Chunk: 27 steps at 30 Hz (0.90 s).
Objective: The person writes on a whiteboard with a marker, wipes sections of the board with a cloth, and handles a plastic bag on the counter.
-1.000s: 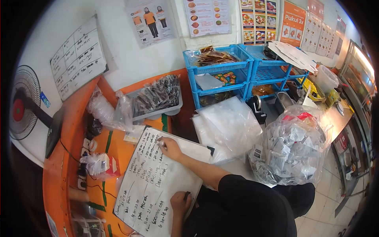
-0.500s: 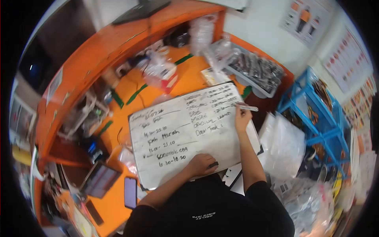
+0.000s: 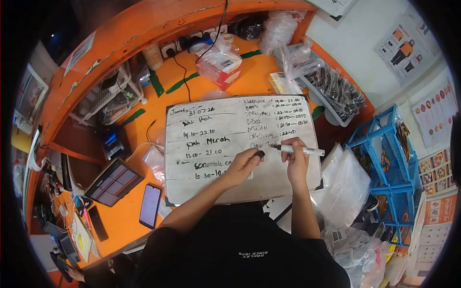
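A whiteboard covered in handwritten dates, names and times lies tilted in front of my body. My right hand grips a white marker, whose bare dark tip points left over the lower right lines of writing. Close by on the left, my left hand is closed on a small black marker cap. The cap and the marker tip are a short distance apart. Both hands are over the right half of the board.
An orange desk carries a phone, a tablet and a red-white box in plastic. A grey tray of black packets stands at the back right, above a blue rack. Another person's hand shows at lower left.
My right hand has come down and left from the upper right writing with the marker. My left hand has risen from the board's lower edge with the cap, nearing it. The view has shifted.
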Available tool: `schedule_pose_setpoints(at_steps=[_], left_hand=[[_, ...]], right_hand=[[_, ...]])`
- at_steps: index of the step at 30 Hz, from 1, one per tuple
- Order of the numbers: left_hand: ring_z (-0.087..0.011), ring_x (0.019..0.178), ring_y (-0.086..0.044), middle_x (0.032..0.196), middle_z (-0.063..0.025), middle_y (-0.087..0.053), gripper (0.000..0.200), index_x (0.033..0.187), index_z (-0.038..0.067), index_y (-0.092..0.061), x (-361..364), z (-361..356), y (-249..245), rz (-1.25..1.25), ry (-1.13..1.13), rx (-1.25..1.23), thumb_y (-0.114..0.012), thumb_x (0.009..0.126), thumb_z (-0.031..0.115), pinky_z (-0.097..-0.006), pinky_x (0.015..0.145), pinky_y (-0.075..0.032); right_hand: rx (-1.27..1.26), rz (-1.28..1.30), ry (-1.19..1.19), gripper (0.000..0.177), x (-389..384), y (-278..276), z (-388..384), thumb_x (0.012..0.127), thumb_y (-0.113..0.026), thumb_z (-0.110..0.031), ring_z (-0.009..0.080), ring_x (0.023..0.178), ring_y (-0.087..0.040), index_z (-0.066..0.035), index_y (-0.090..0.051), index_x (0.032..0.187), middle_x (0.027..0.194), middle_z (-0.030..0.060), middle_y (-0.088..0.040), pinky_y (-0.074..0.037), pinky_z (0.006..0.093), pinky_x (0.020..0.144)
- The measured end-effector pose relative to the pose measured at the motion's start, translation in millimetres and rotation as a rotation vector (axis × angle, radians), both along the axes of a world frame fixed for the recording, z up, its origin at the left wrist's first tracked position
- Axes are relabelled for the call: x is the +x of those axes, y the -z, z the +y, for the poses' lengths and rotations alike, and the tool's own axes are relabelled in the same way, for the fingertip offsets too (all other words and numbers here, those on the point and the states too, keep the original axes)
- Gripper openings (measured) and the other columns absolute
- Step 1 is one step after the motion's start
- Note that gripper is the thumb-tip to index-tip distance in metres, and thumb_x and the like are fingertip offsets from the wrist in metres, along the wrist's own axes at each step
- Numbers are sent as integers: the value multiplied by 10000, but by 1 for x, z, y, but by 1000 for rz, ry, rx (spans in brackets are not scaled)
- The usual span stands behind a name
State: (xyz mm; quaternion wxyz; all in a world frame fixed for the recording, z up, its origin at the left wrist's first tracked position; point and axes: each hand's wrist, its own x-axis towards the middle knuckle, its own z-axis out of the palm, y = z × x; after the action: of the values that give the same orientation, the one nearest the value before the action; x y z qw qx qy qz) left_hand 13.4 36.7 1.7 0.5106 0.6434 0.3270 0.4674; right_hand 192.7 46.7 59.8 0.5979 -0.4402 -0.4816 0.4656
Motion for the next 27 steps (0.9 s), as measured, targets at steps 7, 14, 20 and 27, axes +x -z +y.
schedule_pose_setpoints(at_steps=[7,14,20,27], left_hand=[[-344,742,-542,798,-156,-544,200,928,1,-526,-7,-9,-29,289,-8,261,-483,923,197,-402,654,-425],[-375,699,-505,729,-188,-500,220,865,-7,-488,-3,-21,-37,253,49,113,-475,927,203,-431,625,-398],[-290,586,-509,698,-133,-546,255,862,-1,-505,-2,-14,-28,233,8,230,-430,954,225,-378,571,-410],[-160,1302,-245,1446,-87,-309,411,1131,40,-493,-2,-5,-31,-853,119,-516,-316,991,383,-321,1104,-97]], right_hand=[[-90,-226,-221,239,-22,-14,-19,888,-477,-145,66,451,-371,5,-561,722,542,-4,-443,-277,244,424],[137,-379,91,278,-42,7,-26,859,-466,-120,88,464,-312,-22,-423,602,498,-9,-348,-251,295,435],[86,-211,66,290,-48,15,-26,893,-456,-152,86,486,-341,-15,-445,638,523,-16,-375,-266,292,441],[261,-503,41,257,-60,28,-42,848,-565,-59,225,937,-544,31,-511,1082,964,120,-571,-411,297,828]])
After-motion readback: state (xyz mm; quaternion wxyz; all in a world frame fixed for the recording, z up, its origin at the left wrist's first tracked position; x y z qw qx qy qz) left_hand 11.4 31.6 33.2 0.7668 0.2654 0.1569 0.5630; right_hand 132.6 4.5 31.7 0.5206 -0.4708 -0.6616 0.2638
